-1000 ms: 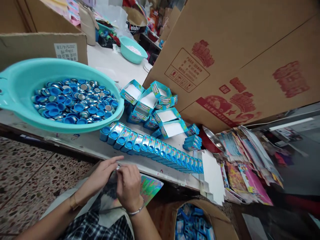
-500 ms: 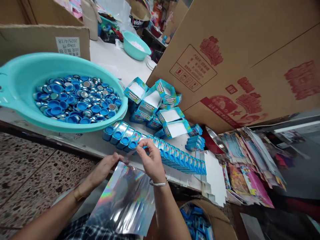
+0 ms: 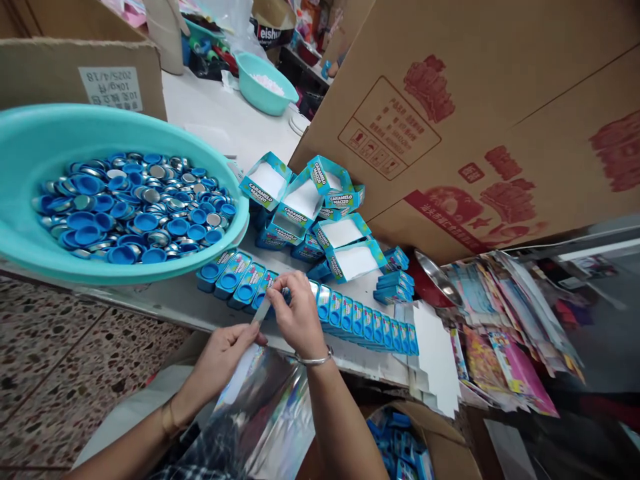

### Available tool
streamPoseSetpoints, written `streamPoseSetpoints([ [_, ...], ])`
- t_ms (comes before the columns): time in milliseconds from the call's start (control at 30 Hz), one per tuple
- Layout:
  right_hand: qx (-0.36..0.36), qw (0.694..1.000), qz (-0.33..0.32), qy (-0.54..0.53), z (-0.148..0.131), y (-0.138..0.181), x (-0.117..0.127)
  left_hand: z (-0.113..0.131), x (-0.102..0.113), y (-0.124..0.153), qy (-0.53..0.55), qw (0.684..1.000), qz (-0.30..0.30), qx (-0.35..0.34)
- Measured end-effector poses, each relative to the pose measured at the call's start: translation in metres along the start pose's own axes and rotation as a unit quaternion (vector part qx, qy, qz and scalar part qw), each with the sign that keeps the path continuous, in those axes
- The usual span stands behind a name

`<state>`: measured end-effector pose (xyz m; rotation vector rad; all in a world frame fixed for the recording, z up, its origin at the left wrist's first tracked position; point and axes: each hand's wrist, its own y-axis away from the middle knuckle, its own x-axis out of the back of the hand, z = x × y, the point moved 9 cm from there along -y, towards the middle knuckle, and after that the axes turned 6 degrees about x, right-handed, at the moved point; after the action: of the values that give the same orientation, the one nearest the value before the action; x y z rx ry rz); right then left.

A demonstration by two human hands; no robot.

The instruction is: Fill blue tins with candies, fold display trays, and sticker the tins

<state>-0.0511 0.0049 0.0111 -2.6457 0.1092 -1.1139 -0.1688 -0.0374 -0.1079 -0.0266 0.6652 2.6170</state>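
Note:
A narrow pale strip (image 3: 261, 310) stretches between my two hands. My left hand (image 3: 233, 347) pinches its lower end, thumb against fingers. My right hand (image 3: 299, 313), wearing a silver bangle, pinches the upper end just in front of a row of blue tins. Below the hands, a shiny holographic plastic sheet or bag (image 3: 270, 413) lies across my lap; whether the left fingers also touch its top edge cannot be made out. The row of blue tins (image 3: 246, 291) with round recesses runs along the table edge, partly hidden behind my right hand.
A big turquoise basin (image 3: 200, 263) of blue and silver round lids stands at left. Behind the tins are display boxes (image 3: 296, 217) marked Caramelo Macizo. A large carton (image 3: 480, 87) rises at right. Below, an open carton (image 3: 450, 440) holds blue packs. Plastic packets (image 3: 500, 293) hang beyond.
My left hand has moved up and right to the strip, close to my right hand. The holographic sheet has sunk and crumpled on my lap. The view has shifted slightly.

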Motion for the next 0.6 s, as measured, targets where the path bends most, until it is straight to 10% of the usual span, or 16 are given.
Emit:
streamPoseSetpoints([
  [600, -0.01, 0.993, 0.003, 0.122, 0.027, -0.021, -0.023, -0.023, 0.01, -0.045, 0.039, 0.999, 0.006, 0.014],
])
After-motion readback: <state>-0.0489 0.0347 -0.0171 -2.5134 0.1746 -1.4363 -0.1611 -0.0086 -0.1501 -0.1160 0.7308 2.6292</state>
